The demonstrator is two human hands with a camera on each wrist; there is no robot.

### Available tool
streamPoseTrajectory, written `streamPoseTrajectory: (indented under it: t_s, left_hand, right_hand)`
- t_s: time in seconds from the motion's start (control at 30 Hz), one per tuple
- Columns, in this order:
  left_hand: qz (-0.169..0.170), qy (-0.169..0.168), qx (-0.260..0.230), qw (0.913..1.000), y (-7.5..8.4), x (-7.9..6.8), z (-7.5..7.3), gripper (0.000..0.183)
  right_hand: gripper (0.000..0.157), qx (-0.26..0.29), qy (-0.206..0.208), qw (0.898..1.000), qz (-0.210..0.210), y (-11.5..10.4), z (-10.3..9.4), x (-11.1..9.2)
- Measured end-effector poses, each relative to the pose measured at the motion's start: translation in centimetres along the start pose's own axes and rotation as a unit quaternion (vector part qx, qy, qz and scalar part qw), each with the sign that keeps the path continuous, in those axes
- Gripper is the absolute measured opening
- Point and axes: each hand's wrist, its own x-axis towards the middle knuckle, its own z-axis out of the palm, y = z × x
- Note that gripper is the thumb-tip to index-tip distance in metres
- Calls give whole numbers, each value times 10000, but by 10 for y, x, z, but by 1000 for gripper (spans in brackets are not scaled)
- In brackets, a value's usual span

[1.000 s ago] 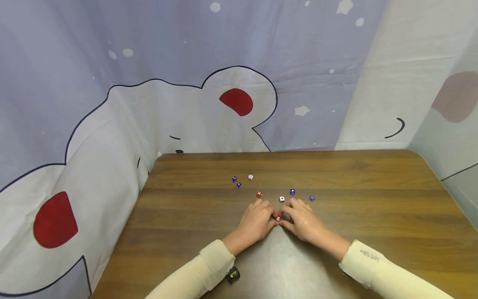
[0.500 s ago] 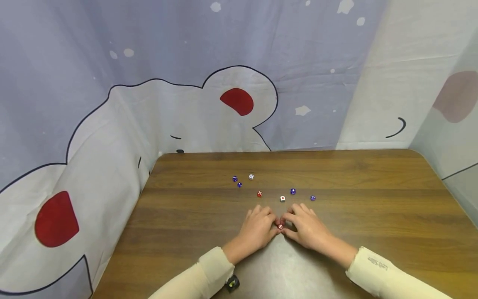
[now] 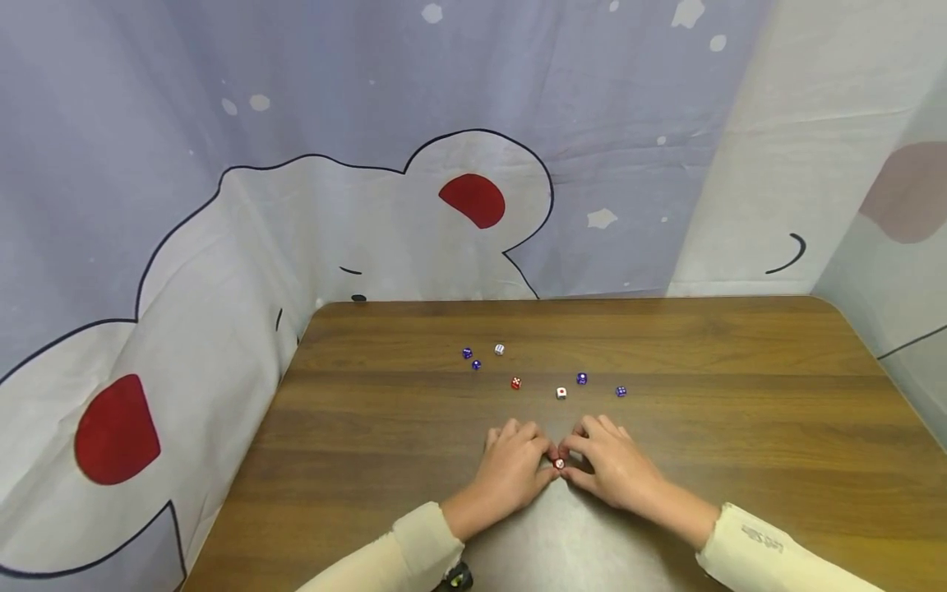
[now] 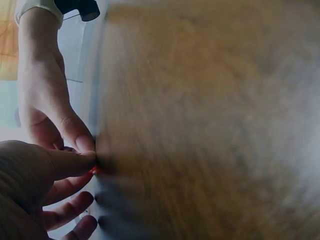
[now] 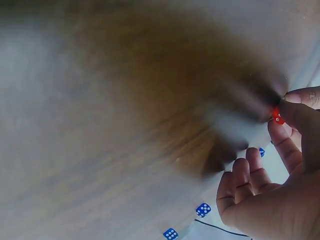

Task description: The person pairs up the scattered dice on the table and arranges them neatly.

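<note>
Red and marked with white pips, a small die (image 3: 559, 464) is sitting in the meeting place of two hands, between the fingertips of the left hand (image 3: 510, 464) and those of the right hand (image 3: 614, 464). Being a cube, it is offering no long axis to line up with; what is counting is that it is lying just to the right of the left fingertips and just to the left of the right ones, with neither hand standing clearly nearer. Right thumb and index finger are pinching it, as the right wrist view is showing, and left thumb and index finger are gripping it from the opposite side. The remaining right fingers are curving apart from it. Whether its underside is touching the wooden table (image 3: 333, 460), I cannot tell.

Beyond the fingertips, a white die with a red pip (image 3: 561, 394) is lying almost straight ahead, with a blue die (image 3: 582, 379) near it and another blue die (image 3: 621, 392) farther right. Beyond the left hand, a second red die (image 3: 515, 383) is resting, and past that a second white die (image 3: 499, 349) is lying near two close-set blue dice (image 3: 477, 365).
</note>
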Motion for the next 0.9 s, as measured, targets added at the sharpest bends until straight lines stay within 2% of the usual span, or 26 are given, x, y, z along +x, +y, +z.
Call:
streamPoseTrajectory:
  t_s: [0.3,0.63,0.77,0.9]
  left_hand:
    - [71,30,10,10000,3,-6,2,21]
    - [102,-83,-18,9999,5,-12,2,18]
    - [162,-19,-52,9999,2,-14,1,21]
    - [116,43,-137,9998,-7,-11,-3,24]
  right_hand:
    - [20,53,15,10000,-23,-3,0,-7]
    - [21,122,40,9999,-55,-8,-1,-13]
    - [21,123,103,9998,-97,-9,-1,-14]
    - [21,146,107,9998,-102,-10,0,-14]
